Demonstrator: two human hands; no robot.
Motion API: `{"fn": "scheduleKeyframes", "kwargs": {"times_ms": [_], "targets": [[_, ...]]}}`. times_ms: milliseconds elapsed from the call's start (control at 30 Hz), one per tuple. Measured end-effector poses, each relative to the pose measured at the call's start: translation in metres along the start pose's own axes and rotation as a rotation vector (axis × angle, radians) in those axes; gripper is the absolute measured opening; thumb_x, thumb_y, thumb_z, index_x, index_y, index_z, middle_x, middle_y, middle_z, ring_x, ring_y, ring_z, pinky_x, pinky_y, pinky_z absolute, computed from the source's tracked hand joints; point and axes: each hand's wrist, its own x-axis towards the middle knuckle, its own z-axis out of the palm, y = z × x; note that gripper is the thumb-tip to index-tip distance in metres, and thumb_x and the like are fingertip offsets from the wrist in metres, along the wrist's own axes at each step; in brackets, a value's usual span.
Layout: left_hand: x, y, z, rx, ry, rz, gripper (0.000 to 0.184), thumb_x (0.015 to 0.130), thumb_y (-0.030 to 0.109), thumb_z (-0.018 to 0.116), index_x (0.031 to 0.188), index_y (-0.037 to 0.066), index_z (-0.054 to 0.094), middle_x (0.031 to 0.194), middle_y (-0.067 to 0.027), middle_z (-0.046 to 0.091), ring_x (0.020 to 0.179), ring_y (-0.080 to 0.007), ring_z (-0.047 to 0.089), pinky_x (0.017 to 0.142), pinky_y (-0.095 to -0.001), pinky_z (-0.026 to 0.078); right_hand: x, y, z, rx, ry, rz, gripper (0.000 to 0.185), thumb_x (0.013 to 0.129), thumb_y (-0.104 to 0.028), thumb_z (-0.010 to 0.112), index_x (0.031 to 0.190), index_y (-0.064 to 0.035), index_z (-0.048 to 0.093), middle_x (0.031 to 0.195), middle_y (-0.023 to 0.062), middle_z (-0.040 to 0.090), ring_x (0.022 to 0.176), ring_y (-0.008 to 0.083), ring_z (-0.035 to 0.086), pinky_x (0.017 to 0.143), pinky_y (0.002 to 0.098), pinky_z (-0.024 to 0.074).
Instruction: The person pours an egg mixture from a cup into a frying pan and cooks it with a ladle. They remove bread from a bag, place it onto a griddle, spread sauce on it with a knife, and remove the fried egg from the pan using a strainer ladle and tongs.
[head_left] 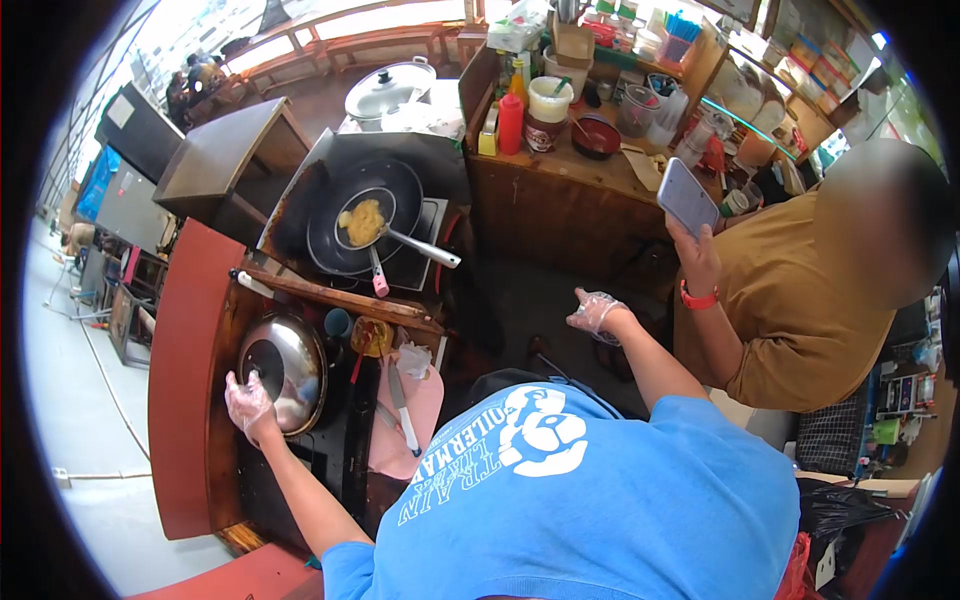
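Observation:
My left hand (pixel 250 405), in a clear plastic glove, has its fingers at the dark knob of a domed metal pan lid (pixel 295 375) and appears to grip it. The lid sits on the dark counter at the left. My right hand (pixel 597 312), also gloved, is held out over the floor with fingers apart and nothing in it. On the stove ahead, a dark wok (pixel 325 235) carries a strainer (pixel 420 247) with yellow food (pixel 364 222) in it. A pink-ended handle (pixel 379 280) points toward me.
A knife (pixel 402 405) lies on a pink cutting board (pixel 425 400) beside the lid. A co-worker (pixel 800 290) stands close at my right with a phone (pixel 687 194). A large lidded pot (pixel 390 88) stands behind the stove; bottles and tubs crowd the wooden counter (pixel 560 190).

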Motion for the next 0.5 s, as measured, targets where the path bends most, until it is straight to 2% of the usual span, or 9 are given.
{"fn": "scheduleKeyframes", "kwargs": {"times_ms": [33, 67, 167, 233, 300, 367, 400, 467, 500], "targets": [[-0.001, 0.006, -0.004, -0.052, -0.023, -0.050, 0.048, 0.089, 0.031, 0.068, 0.121, -0.005, 0.061, 0.111, -0.0249, 0.067, 0.104, -0.0395, 0.064, 0.092, -0.0429, 0.050, 0.004, 0.005, -0.001, 0.002, 0.048, -0.022, 0.092, 0.082, -0.047, 0.063, 0.150, 0.0044, 0.029, 0.138, 0.0284, 0.053, 0.130, 0.0369, 0.052, 0.109, 0.0394, 0.0408], [-0.005, 0.006, -0.001, -0.075, 0.088, 0.079, 0.042, 0.091, 0.027, 0.068, 0.118, -0.005, 0.063, 0.103, -0.0251, 0.068, 0.096, -0.0389, 0.067, 0.086, -0.0431, 0.052, 0.010, 0.010, -0.001, 0.018, 0.072, -0.034, 0.093, 0.082, -0.046, 0.064, 0.151, 0.0048, 0.028, 0.139, 0.0296, 0.051, 0.131, 0.0365, 0.050, 0.109, 0.0384, 0.0401], [-0.023, 0.032, 0.000, -0.221, 0.165, 0.120, 0.031, 0.093, 0.020, 0.067, 0.112, -0.004, 0.067, 0.098, -0.0212, 0.071, 0.087, -0.0307, 0.070, 0.077, -0.0392, 0.055, 0.007, 0.006, -0.017, 0.096, 0.042, -0.026, 0.094, 0.082, -0.045, 0.064, 0.150, 0.0077, 0.026, 0.140, 0.0311, 0.049, 0.132, 0.0374, 0.050, 0.110, 0.0374, 0.0397], [-0.044, 0.076, -0.006, -0.377, 0.074, -0.037, 0.026, 0.093, 0.017, 0.067, 0.110, -0.002, 0.069, 0.096, -0.0188, 0.072, 0.084, -0.0283, 0.071, 0.075, -0.0374, 0.056, 0.021, 0.012, -0.011, 0.146, -0.005, -0.030, 0.099, 0.082, -0.048, 0.065, 0.149, 0.0111, 0.023, 0.140, 0.0320, 0.049, 0.131, 0.0390, 0.050, 0.109, 0.0369, 0.0403], [-0.067, 0.127, -0.022, -0.274, -0.012, 0.082, 0.020, 0.093, 0.014, 0.066, 0.109, 0.003, 0.072, 0.097, -0.0160, 0.074, 0.082, -0.0276, 0.071, 0.076, -0.0372, 0.056, 0.020, -0.002, -0.010, 0.123, 0.202, -0.177, 0.106, 0.084, -0.056, 0.064, 0.149, 0.0141, 0.018, 0.143, 0.0317, 0.046, 0.130, 0.0375, 0.052, 0.108, 0.0328, 0.0404], [-0.087, 0.155, -0.017, -0.446, 0.000, 0.353, 0.016, 0.093, 0.010, 0.065, 0.107, 0.004, 0.071, 0.098, -0.0151, 0.073, 0.083, -0.0282, 0.071, 0.076, -0.0381, 0.056, 0.027, -0.022, -0.009, 0.427, 0.155, -0.099, 0.114, 0.086, -0.064, 0.061, 0.154, 0.0054, 0.003, 0.148, 0.0296, 0.040, 0.132, 0.0386, 0.049, 0.104, 0.0419, 0.0472], [-0.096, 0.181, -0.022, -0.552, -0.056, 0.414, 0.013, 0.091, 0.007, 0.066, 0.103, 0.006, 0.070, 0.095, -0.0136, 0.072, 0.079, -0.0287, 0.069, 0.071, -0.0393, 0.055, 0.011, -0.039, -0.020, 0.434, 0.148, -0.094, 0.114, 0.086, -0.064, 0.061, 0.154, 0.0054, 0.003, 0.148, 0.0296, 0.040, 0.132, 0.0386, 0.049, 0.104, 0.0419, 0.0472], [-0.107, 0.220, -0.029, -0.482, -0.041, 0.723, 0.024, 0.086, 0.003, 0.070, 0.109, 0.009, 0.065, 0.081, -0.0097, 0.066, 0.066, -0.0282, 0.064, 0.059, -0.0394, 0.050, -0.033, -0.076, -0.052, 1.027, -0.114, -0.139, 0.117, 0.086, -0.068, 0.059, 0.155, -0.0074, -0.015, 0.155, 0.0268, 0.030, 0.133, 0.0411, 0.047, 0.087, 0.0533, 0.0566], [-0.112, 0.236, -0.026, -0.607, -0.093, 0.815, 0.034, 0.084, 0.004, 0.072, 0.115, 0.008, 0.062, 0.081, -0.0095, 0.065, 0.065, -0.0276, 0.063, 0.059, -0.0399, 0.051, -0.023, -0.085, -0.044, 1.233, -0.100, -0.190, 0.120, 0.085, -0.069, 0.060, 0.153, -0.0159, -0.024, 0.160, 0.0230, 0.018, 0.131, 0.0440, 0.047, 0.069, 0.0565, 0.0600]]}}
